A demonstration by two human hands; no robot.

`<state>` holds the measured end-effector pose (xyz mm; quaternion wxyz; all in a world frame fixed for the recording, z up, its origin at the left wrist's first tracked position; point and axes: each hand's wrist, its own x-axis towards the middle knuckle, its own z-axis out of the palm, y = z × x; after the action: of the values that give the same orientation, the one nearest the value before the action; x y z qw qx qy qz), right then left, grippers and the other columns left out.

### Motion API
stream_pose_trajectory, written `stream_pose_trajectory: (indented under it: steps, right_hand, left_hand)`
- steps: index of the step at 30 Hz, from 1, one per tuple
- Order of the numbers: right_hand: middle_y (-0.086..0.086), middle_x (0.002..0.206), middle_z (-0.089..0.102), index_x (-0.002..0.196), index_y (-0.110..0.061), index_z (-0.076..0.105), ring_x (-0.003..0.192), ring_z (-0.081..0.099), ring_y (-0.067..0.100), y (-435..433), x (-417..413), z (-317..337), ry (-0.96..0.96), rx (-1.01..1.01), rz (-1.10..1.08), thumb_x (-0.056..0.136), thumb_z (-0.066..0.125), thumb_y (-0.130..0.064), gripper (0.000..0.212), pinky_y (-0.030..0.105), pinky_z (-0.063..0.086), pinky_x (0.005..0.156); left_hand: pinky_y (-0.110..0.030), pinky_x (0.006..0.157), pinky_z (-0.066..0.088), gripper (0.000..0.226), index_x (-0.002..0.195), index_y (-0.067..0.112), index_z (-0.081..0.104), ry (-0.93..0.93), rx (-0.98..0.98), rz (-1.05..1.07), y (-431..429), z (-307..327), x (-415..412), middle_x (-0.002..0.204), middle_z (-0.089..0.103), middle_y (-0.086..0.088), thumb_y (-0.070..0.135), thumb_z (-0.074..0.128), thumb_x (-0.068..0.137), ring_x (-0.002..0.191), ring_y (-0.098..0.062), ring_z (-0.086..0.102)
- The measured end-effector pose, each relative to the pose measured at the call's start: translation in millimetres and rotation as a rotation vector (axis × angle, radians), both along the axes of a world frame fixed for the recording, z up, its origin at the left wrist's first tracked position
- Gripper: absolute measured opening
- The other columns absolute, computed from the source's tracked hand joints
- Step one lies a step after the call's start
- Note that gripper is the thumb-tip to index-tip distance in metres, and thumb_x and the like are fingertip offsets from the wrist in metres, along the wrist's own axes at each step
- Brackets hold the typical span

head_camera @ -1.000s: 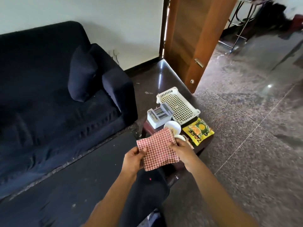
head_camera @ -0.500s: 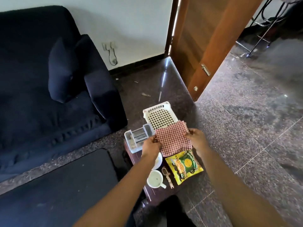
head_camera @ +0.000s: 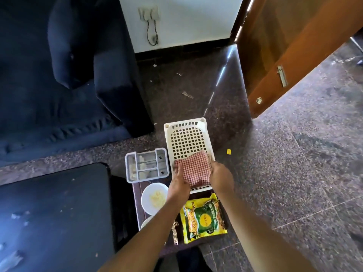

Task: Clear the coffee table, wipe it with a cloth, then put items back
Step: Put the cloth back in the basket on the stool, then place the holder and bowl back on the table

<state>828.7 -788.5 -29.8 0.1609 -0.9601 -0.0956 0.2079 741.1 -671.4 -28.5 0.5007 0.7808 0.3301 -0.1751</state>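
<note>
Both hands at the near end of the white basket [head_camera: 187,142], holding the checked cloth [head_camera: 192,169] over it. Left hand [head_camera: 179,183] grips the cloth's left edge, fingers spread flat along it; right hand [head_camera: 221,176] pinches the right edge. Cloth appears to rest on or just above the basket floor; contact can't be told.

Step, by judgement: parking the cloth so both hands are free for clearing. Best laid flat and fully inside the rim, so it doesn't slide off if the basket is lifted.

Tabletop [head_camera: 137,195] small, dark, crowded. Grey organizer [head_camera: 147,165] just left of basket; bowl [head_camera: 154,198] with pale crumbs nearer; yellow snack packet [head_camera: 204,217] near right. Nothing cleared yet.

Room: dark sofa [head_camera: 64,75] at left, speckled stone floor [head_camera: 294,173] with scattered debris, wooden door [head_camera: 284,46] ajar.
</note>
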Motion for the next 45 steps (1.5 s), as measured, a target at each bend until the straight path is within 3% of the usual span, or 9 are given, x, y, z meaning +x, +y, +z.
stream_pose_trajectory:
  steps: [4,11,14,17,23,30,35,40,45]
  right_hand:
    - [0.003,0.155,0.028,0.147,-0.017,0.031,0.143,0.021,0.021,4,-16,-10,-0.014,-0.138,0.449,0.093,0.04,-0.009,0.055,0.043,0.023,0.112]
    - [-0.007,0.16,-0.004,0.152,-0.022,0.005,0.146,-0.006,0.013,-10,-18,-21,0.137,-0.517,0.58,0.099,0.014,-0.051,0.061,0.055,-0.015,0.111]
    - [0.001,0.16,0.004,0.15,-0.015,0.02,0.147,-0.004,0.016,-4,-20,-7,0.1,-0.466,0.489,0.1,0.021,-0.046,0.059,0.055,-0.009,0.113]
    - [0.002,0.158,0.019,0.143,-0.018,0.034,0.146,0.008,0.018,13,-27,4,0.029,-0.257,0.477,0.098,0.036,-0.035,0.048,0.05,0.003,0.116]
    - [-0.002,0.099,0.067,0.104,-0.021,0.063,0.094,0.062,0.017,56,-53,13,0.085,0.027,0.417,0.092,0.049,-0.024,0.019,0.034,0.05,0.081]
    - [0.001,0.12,0.063,0.124,-0.017,0.057,0.11,0.058,0.02,79,-71,-6,0.169,0.053,0.484,0.09,0.054,-0.017,0.034,0.033,0.047,0.09]
    - [0.004,0.118,0.064,0.126,-0.019,0.056,0.108,0.059,0.022,94,-69,-16,0.154,-0.067,0.538,0.091,0.054,-0.018,0.035,0.035,0.051,0.083]
    - [0.01,0.1,0.066,0.098,-0.012,0.06,0.094,0.063,0.029,111,-70,-19,0.11,-0.225,0.628,0.089,0.049,-0.009,0.015,0.031,0.039,0.062]
    - [0.008,0.104,0.067,0.101,-0.012,0.064,0.098,0.063,0.027,122,-73,-15,0.069,-0.197,0.578,0.088,0.05,-0.009,0.019,0.032,0.046,0.069]
  left_hand:
    - [-0.037,0.118,-0.001,0.063,0.153,0.017,0.005,0.121,0.407,-0.555,-6,-15,-5,0.161,-0.002,-0.005,0.015,0.033,0.097,0.148,-0.021,-0.003]
    - [-0.043,0.116,-0.011,0.058,0.153,0.018,0.004,0.325,0.571,-0.823,-4,-21,-4,0.161,-0.005,-0.004,0.044,0.013,0.101,0.148,-0.02,-0.005]
    - [-0.043,0.12,0.001,0.059,0.149,0.01,0.026,0.37,0.523,-0.772,-8,-2,4,0.158,0.018,-0.012,0.043,0.021,0.101,0.146,-0.025,0.016]
    - [-0.039,0.116,0.018,0.042,0.134,0.013,0.048,0.116,0.544,-0.62,3,28,-5,0.142,0.046,-0.008,0.032,0.038,0.098,0.132,-0.023,0.041]
    - [-0.035,0.119,0.015,0.057,0.147,0.019,0.032,-0.185,0.655,-0.366,85,61,-35,0.156,0.027,-0.002,0.026,0.051,0.094,0.144,-0.02,0.02]
    - [-0.046,0.118,0.003,0.13,0.15,0.021,-0.018,0.227,0.745,-0.624,146,36,-29,0.16,-0.011,-0.007,0.063,0.073,0.066,0.147,-0.025,-0.01]
    - [-0.041,0.115,0.024,0.125,0.152,0.017,-0.005,0.17,0.81,-0.612,156,22,-30,0.155,0.016,-0.005,0.05,0.079,0.066,0.143,-0.026,0.014]
    - [-0.045,0.108,0.037,0.121,0.152,0.015,0.003,0.186,0.746,-0.578,162,16,-34,0.15,0.014,-0.003,0.045,0.082,0.064,0.134,-0.033,0.022]
    - [-0.045,0.093,0.051,0.114,0.151,0.018,0.013,0.055,0.682,-0.442,178,23,-54,0.144,0.018,0.001,0.037,0.083,0.062,0.128,-0.028,0.025]
